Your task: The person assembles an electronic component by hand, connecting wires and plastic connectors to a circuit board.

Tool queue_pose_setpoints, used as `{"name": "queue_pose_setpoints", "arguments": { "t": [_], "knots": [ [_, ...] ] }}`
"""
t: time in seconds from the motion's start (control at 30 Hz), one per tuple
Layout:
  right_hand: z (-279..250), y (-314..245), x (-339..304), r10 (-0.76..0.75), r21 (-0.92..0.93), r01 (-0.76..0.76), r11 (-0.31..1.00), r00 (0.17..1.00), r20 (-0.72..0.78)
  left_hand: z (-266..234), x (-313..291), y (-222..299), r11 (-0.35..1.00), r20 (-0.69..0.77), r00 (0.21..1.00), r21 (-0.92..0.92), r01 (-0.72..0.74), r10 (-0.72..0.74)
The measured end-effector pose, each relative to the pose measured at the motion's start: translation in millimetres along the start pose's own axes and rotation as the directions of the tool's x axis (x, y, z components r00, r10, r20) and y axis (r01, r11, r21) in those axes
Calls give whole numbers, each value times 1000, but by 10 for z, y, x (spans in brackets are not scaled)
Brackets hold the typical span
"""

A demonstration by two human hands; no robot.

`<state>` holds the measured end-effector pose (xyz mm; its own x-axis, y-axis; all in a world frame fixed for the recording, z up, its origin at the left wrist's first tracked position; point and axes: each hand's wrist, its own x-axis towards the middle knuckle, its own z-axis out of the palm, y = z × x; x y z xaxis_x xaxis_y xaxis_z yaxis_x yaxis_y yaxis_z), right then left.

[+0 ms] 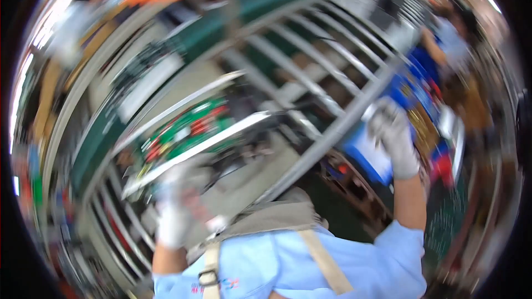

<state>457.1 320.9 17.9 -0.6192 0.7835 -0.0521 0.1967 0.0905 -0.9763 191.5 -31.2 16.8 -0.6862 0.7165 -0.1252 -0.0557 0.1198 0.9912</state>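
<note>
My left hand (176, 205), in a white glove, is smeared by motion beside the near rail of a metal fixture. A blurred reddish streak shows next to its fingers; I cannot make out what it is or whether I hold it. The fixture's near rail (194, 154) and far rail (183, 108) flank a green circuit board (194, 124) with red parts on it. My right hand (391, 135), also white-gloved, is raised over the right side beyond the conveyor's side rail. Its fingers are curled, and what they hold, if anything, is too blurred to name.
A roller conveyor (310, 80) with a grey side rail (338, 127) runs diagonally past me. Blue bins (368, 152) stand at the right, below my right hand. Farther right is another person (449, 44). A dark green strip (208, 36) borders the line's far side.
</note>
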Motion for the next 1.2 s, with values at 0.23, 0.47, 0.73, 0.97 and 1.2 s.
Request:
{"name": "queue_pose_setpoints", "arguments": {
  "t": [0.23,0.47,0.73,0.97,1.2],
  "knots": [
    [2466,-882,-581,-122,-84,572,816,313,942,-182,-858,-291,973,123,979,145,-177,160],
    [3486,-1292,-784,-176,114,775,622,-4,984,-660,-1340,-518,761,-70,979,-640,102,-190],
    [4524,-1248,47,-64,-303,947,-108,297,953,-1051,-1179,-1038,879,-425,875,-477,1,-232],
    [4608,-1219,50,-26,-332,942,-53,331,943,-1019,-1052,-1136,755,-208,963,-656,-10,-168],
    [4767,-1265,69,18,-321,934,-157,328,945,-1070,-1013,-1210,638,-126,981,-770,-2,-149]
  ]
}}
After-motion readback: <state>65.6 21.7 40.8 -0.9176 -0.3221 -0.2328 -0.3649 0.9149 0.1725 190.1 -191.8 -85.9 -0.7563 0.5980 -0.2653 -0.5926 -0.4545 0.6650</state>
